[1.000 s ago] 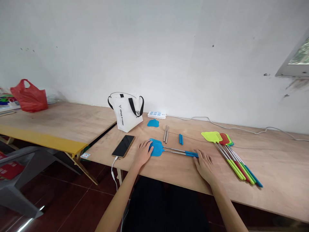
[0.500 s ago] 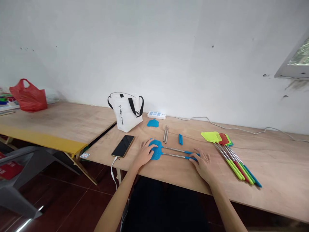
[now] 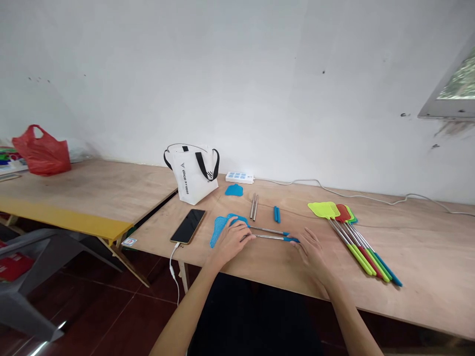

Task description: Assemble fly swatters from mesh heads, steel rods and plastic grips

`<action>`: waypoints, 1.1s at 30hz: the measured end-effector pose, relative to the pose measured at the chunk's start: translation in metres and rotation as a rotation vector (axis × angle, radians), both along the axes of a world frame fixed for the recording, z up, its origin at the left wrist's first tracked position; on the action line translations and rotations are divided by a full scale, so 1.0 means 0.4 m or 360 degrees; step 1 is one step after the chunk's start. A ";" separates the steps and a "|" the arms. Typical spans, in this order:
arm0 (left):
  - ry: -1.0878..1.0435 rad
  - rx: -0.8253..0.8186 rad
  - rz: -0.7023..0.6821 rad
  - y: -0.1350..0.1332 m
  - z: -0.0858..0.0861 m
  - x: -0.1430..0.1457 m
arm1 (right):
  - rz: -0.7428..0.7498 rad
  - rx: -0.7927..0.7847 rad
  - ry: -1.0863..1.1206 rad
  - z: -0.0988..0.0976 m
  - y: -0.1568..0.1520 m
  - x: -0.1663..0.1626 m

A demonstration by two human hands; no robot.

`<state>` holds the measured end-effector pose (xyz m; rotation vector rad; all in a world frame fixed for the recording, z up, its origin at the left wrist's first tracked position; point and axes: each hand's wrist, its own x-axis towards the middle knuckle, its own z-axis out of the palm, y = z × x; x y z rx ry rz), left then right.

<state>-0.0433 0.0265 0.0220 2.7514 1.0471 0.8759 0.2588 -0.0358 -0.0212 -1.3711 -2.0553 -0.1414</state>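
Two blue fly swatters lie side by side near the table's front edge. My left hand [image 3: 232,240] is closed on the neck of the near blue fly swatter [image 3: 219,229], whose mesh head is tilted up and out to the left. Behind it lies the second swatter [image 3: 267,230], its head partly hidden by my fingers. My right hand [image 3: 314,249] is by the blue handle end [image 3: 292,239], fingers spread and fingertips touching it.
Behind the swatters lie a loose blue head [image 3: 234,189], two metal rods [image 3: 254,206] and two blue grips [image 3: 276,213]. A bundle of coloured swatters [image 3: 352,237] lies right. A phone [image 3: 188,225], white tote bag [image 3: 195,170], power strip [image 3: 240,177] and red bag [image 3: 40,151] are left.
My left hand moved from the flat mesh head to the swatter's neck and closed on it; the head has swung up and left. My right hand stayed at the handle end.
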 end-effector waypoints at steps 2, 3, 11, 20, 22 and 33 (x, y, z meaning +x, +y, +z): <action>0.0023 0.0043 0.0018 -0.015 0.023 -0.004 | 0.0043 -0.0055 -0.0050 0.027 -0.015 -0.013; 0.0034 0.0062 0.0017 -0.023 0.034 -0.005 | 0.0041 -0.0075 -0.0076 0.041 -0.025 -0.021; -0.0001 0.0239 -0.0071 -0.078 0.072 0.018 | -0.0199 0.0164 -0.0348 0.115 -0.085 -0.087; 0.0133 0.0449 -0.0195 -0.075 0.077 0.008 | -0.0264 0.0187 -0.0352 0.078 -0.094 -0.143; 0.0168 0.0473 -0.0205 -0.070 0.080 -0.001 | -0.0248 0.0172 -0.0353 0.073 -0.091 -0.138; 0.0164 0.0234 -0.0075 -0.030 0.116 -0.109 | -0.0085 -0.0037 -0.0090 0.085 -0.056 0.080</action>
